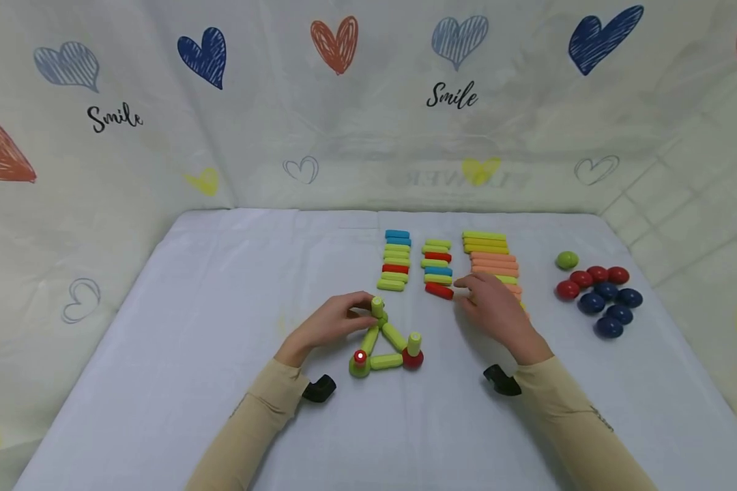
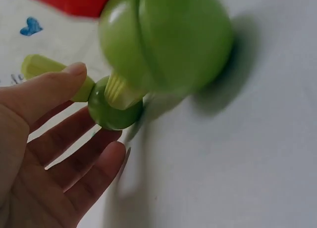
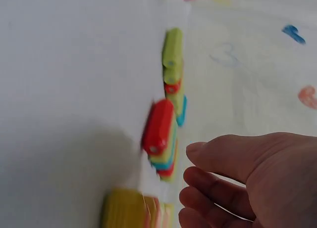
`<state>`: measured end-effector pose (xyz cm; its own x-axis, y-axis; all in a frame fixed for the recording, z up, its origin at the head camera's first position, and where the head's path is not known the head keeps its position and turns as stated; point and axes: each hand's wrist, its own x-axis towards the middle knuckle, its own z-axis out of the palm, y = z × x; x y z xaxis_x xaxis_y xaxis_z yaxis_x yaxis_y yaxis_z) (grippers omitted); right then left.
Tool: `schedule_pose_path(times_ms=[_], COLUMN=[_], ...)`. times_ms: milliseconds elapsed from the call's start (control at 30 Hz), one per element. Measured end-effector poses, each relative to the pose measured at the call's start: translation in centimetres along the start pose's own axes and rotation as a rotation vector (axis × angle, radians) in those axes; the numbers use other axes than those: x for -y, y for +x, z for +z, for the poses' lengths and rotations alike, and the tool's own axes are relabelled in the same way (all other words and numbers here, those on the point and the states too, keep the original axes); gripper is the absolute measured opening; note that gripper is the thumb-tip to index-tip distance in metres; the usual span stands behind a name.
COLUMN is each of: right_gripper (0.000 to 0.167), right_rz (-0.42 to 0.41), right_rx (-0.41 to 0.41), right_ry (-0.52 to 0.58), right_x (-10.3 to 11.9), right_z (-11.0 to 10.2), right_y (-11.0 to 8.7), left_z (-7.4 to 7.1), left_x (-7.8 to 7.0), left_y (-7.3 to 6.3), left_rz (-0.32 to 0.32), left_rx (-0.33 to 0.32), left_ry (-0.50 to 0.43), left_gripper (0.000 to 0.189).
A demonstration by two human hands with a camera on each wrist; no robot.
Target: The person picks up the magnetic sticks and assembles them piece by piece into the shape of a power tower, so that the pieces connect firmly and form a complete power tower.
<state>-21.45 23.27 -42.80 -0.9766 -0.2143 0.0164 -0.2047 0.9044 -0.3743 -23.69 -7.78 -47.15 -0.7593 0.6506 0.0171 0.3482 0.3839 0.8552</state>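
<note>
A triangle of yellow-green sticks [image 1: 385, 361] joined by balls lies on the table. Upright short sticks stand on its corners: a red stick [image 1: 359, 357] on the near-left green ball [image 1: 359, 370], a yellow-green one [image 1: 414, 343] on the red ball [image 1: 413, 359]. My left hand [image 1: 338, 319] pinches the upright yellow-green stick [image 1: 377, 306] at the far corner, its thumb along the stick in the left wrist view, above a green ball [image 2: 115, 109]. Fingers loosely bent and holding nothing, my right hand [image 1: 494, 310] hovers just right of a loose red stick [image 1: 439, 291].
Behind the triangle lie two columns of short coloured sticks [image 1: 396, 254]. A column of longer yellow and pink sticks [image 1: 485, 243] runs partly under my right hand. Far right, red balls [image 1: 598, 274], blue balls [image 1: 609, 327] and one green ball [image 1: 568, 260] sit grouped.
</note>
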Motion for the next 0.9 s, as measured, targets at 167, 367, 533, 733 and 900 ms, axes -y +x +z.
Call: schedule_pose_path(times_ms=[167, 367, 533, 733, 900], right_gripper=[0.031, 0.036, 0.043, 0.061, 0.060], right_rz=[0.105, 0.255, 0.434, 0.659, 0.640], right_rx=[-0.004, -0.123, -0.082, 0.100, 0.159], right_ry=[0.061, 0.008, -0.070, -0.067, -0.028], right_x=[-2.2, -7.0, -11.6, -14.8, -15.5], right_z=[-1.7, -4.1, -6.1, -7.5, -7.1], right_y=[-1.2, -3.8, -6.2, -8.8, -9.1], left_z=[-0.3, -1.3, -2.4, -3.1, -3.1], left_x=[0.3, 0.9, 1.2, 1.4, 1.7], left_y=[-0.8, -2.2, -3.2, -3.7, -3.8], left_rz=[-0.018, -0.046, -0.090, -0.120, -0.084], left_rx=[-0.031, -0.092, -0.121, -0.051, -0.045], left_ry=[0.025, 0.046, 0.035, -0.013, -0.048], left_gripper=[0.017, 0.018, 0.021, 0.031, 0.030])
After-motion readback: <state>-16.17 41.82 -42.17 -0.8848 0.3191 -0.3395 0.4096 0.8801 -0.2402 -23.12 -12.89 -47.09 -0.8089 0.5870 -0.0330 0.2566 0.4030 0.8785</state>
